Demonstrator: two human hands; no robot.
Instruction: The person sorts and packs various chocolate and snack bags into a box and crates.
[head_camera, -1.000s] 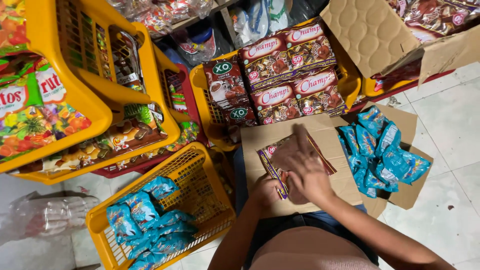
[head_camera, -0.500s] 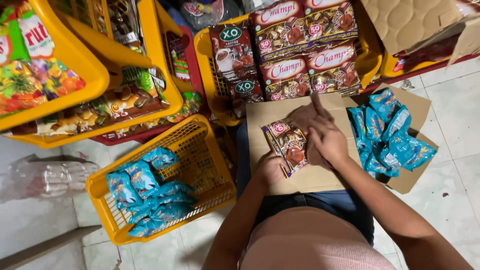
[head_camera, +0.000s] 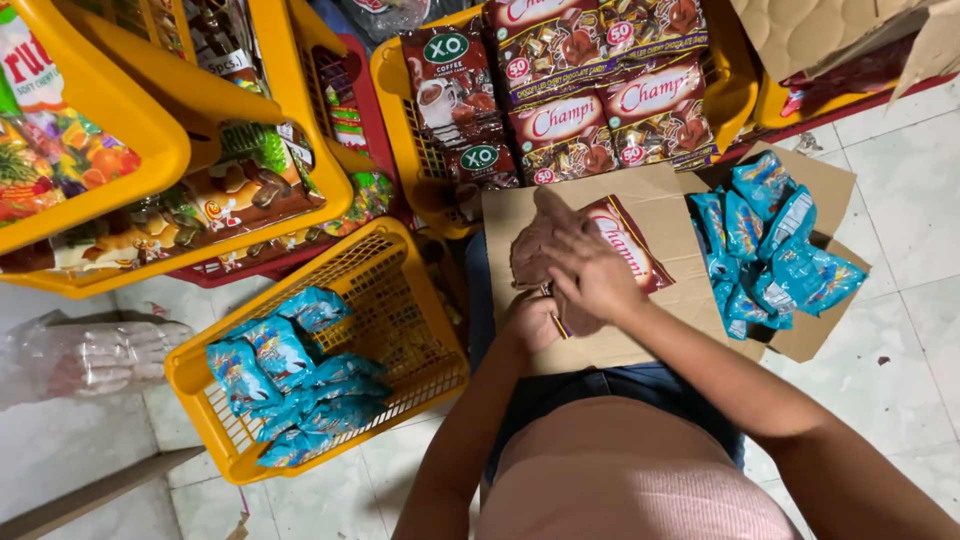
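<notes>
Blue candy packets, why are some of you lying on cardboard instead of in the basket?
Some blue packets sit heaped loose on a cardboard flap, apart from those in the yellow basket. Nothing looks torn or spilled.

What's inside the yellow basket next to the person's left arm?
The yellow basket holds a pile of small blue snack packets at one end. Whatever lies under the pile is covered.

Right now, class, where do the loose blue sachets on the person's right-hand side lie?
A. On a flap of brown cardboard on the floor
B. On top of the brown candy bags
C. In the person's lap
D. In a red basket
A: the pile of blue sachets rests on the flap of brown cardboard spread over the tiled floor, beside the right hand working on the brown candy bag.
</notes>
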